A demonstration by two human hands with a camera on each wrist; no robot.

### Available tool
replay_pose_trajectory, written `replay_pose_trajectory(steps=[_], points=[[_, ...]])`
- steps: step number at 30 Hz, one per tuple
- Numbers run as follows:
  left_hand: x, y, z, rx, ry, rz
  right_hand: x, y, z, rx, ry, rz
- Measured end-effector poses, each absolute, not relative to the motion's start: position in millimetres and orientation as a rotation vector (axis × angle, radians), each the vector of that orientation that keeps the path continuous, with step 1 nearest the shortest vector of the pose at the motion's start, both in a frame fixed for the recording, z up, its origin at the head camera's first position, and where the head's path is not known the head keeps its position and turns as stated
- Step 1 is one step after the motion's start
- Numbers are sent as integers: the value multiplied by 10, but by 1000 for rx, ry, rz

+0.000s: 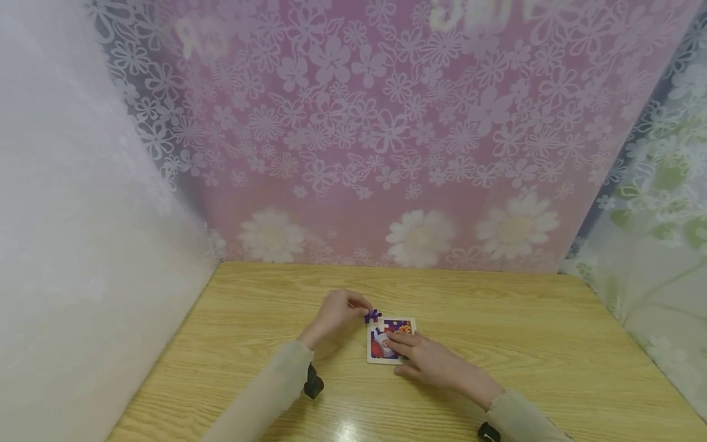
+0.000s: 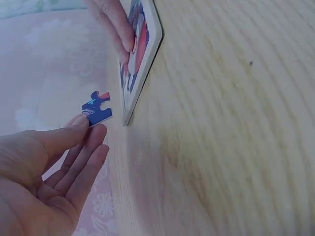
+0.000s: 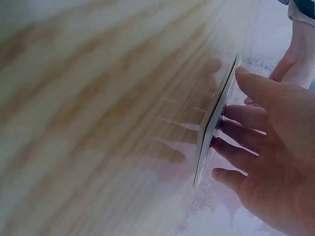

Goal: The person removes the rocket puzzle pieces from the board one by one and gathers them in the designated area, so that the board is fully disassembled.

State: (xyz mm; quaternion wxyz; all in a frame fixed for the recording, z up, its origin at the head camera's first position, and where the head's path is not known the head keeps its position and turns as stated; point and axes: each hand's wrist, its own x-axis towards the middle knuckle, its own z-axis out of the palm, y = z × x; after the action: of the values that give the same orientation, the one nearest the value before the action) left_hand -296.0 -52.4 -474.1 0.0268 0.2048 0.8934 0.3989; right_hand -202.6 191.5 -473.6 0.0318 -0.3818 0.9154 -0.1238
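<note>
Pinching a piece (image 1: 372, 317) in the left hand (image 1: 337, 312), near the far left corner of the puzzle (image 1: 380, 350) on the table (image 1: 497, 325); resting the right hand (image 1: 429, 359), fingers extended, on the puzzle from the right.

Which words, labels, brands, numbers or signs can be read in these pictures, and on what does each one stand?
No text reads clearly.
Pink backdrop: pale letter shapes near the top, too blurred to read.
Puzzle board and loose piece: printed pictures, no lettering that I can make out.
</note>
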Motion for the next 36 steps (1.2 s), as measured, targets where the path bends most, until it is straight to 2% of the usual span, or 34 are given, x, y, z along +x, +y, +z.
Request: replay_pose_trajectory(steps=[16,36], points=[[-3053,-1135,-4841,530,2785,1347,-2048,1919,-4745,-1143,2812,-403],[-3077,-2075,-4850,234,2852,1390,-2042,1915,-4721,-1152,2799,-437]])
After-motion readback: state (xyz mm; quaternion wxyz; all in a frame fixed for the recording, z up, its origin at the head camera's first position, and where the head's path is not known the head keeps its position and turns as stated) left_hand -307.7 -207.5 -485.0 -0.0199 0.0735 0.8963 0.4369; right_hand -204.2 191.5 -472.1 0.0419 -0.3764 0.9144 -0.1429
